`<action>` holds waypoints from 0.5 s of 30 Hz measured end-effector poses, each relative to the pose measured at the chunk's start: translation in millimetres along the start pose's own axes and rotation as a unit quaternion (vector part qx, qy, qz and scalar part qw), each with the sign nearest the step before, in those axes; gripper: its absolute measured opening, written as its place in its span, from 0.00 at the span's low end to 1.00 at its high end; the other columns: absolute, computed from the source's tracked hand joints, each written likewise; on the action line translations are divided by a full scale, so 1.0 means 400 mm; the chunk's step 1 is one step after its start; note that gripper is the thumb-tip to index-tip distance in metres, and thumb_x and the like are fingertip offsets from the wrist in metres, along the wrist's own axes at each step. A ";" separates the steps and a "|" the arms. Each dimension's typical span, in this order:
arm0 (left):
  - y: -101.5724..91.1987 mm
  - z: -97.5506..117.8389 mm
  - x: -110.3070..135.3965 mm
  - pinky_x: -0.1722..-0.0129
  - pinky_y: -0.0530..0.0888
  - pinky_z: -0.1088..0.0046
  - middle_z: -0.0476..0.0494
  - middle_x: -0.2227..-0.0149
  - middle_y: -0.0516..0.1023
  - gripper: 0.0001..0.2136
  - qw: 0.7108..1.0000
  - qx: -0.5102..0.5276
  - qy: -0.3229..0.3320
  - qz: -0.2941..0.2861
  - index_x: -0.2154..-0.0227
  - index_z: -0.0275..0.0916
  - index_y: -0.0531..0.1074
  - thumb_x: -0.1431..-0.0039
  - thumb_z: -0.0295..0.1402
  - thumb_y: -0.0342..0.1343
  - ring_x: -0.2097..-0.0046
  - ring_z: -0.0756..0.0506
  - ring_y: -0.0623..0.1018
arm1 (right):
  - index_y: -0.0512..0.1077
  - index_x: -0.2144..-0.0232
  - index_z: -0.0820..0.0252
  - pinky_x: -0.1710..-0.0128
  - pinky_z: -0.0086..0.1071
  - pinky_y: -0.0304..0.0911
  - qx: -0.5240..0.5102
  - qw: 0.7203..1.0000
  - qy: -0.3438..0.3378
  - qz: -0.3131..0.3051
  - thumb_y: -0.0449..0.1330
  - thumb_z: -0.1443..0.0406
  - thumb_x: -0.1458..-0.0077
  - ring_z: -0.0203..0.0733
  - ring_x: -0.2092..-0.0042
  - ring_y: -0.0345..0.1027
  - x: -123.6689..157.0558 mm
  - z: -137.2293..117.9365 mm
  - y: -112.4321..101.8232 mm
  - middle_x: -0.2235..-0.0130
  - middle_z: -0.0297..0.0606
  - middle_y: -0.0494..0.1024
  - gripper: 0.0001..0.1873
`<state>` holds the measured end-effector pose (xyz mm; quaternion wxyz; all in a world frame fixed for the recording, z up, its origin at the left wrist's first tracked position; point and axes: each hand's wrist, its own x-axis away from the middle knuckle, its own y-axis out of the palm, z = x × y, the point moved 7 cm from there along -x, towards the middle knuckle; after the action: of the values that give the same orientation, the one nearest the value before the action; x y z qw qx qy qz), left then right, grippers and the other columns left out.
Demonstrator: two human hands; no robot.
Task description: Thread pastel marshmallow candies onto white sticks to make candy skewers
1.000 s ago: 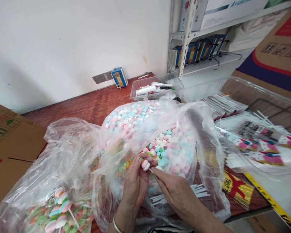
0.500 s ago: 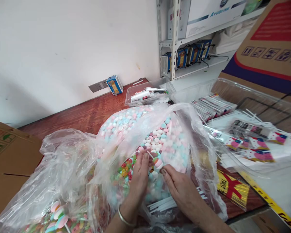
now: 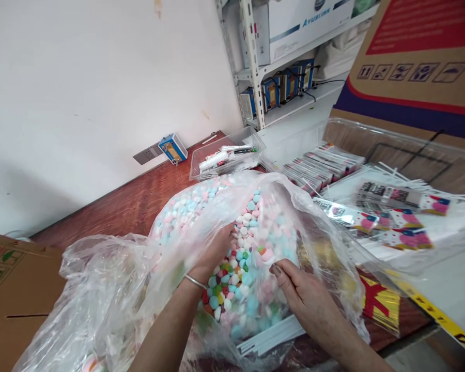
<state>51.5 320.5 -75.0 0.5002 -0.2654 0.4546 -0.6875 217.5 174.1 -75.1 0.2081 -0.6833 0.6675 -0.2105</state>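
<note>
A big clear plastic bag point(image 3: 294, 206) holds several small pink, blue and white candies point(image 3: 256, 217), with brighter mixed ones lower down. My left hand point(image 3: 213, 253), a bangle on its wrist, reaches inside the bag among the candies; its fingertips are hidden by plastic. My right hand point(image 3: 298, 292) is closed in a pinch on a lollipop point(image 3: 265, 254) made of stacked candies, held at the bag's mouth. White lollipop sticks point(image 3: 271, 336) lie under the bag near my right wrist.
A second plastic bag point(image 3: 101, 289) lies at the left beside a cardboard box point(image 3: 11, 279). A clear tray point(image 3: 403, 155) of printed wrappers sits at the right. A small clear box with pens point(image 3: 225, 155) is behind, on the wooden table point(image 3: 132, 201). Metal shelves stand at the back.
My left hand let go of the lollipop and pushed deeper into the candy bag. My right hand now holds the lollipop. The camera view shifted right.
</note>
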 end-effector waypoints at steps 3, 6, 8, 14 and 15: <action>-0.014 0.013 -0.018 0.57 0.70 0.66 0.44 0.66 0.78 0.07 0.999 -0.014 0.014 -0.030 0.67 0.42 0.75 0.45 0.25 0.53 0.63 0.42 0.76 | 0.65 0.68 0.54 0.70 0.32 0.59 0.000 1.000 0.002 -0.013 0.41 0.58 0.34 0.44 0.69 0.72 -0.004 0.004 0.010 0.72 0.36 0.77 0.16; -0.027 0.024 -0.032 0.58 0.70 0.66 0.43 0.66 0.78 0.10 0.999 -0.018 0.011 -0.037 0.64 0.42 0.75 0.45 0.25 0.52 0.63 0.41 0.76 | 0.65 0.68 0.54 0.70 0.32 0.59 -0.001 1.000 0.003 -0.024 0.41 0.59 0.34 0.44 0.68 0.72 -0.004 0.008 0.018 0.72 0.36 0.76 0.16; -0.027 0.030 -0.036 0.59 0.70 0.66 0.44 0.67 0.78 0.10 0.999 -0.013 0.008 -0.042 0.64 0.42 0.75 0.47 0.24 0.52 0.63 0.41 0.76 | 0.65 0.67 0.54 0.69 0.32 0.59 -0.001 1.000 0.005 -0.026 0.41 0.60 0.34 0.44 0.68 0.73 -0.004 0.010 0.020 0.71 0.36 0.76 0.15; -0.015 0.031 -0.031 0.63 0.69 0.68 0.46 0.72 0.74 0.05 0.998 0.031 -0.006 -0.047 0.73 0.41 0.72 0.50 0.24 0.55 0.67 0.44 0.73 | 0.65 0.67 0.54 0.69 0.33 0.59 0.000 0.999 0.005 -0.031 0.41 0.59 0.34 0.44 0.68 0.72 -0.006 0.013 0.023 0.71 0.35 0.76 0.16; -0.018 0.029 -0.027 0.63 0.69 0.68 0.47 0.72 0.73 0.05 0.998 0.042 -0.012 -0.041 0.73 0.41 0.71 0.51 0.25 0.55 0.67 0.44 0.72 | 0.65 0.67 0.55 0.69 0.33 0.59 -0.005 1.000 0.004 -0.027 0.41 0.59 0.34 0.44 0.68 0.72 -0.007 0.013 0.022 0.71 0.35 0.76 0.16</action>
<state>61.8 327.0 -62.5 0.4877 -0.2706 0.4082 -0.7227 213.2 176.5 -84.3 0.1956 -0.7014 0.6507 -0.2154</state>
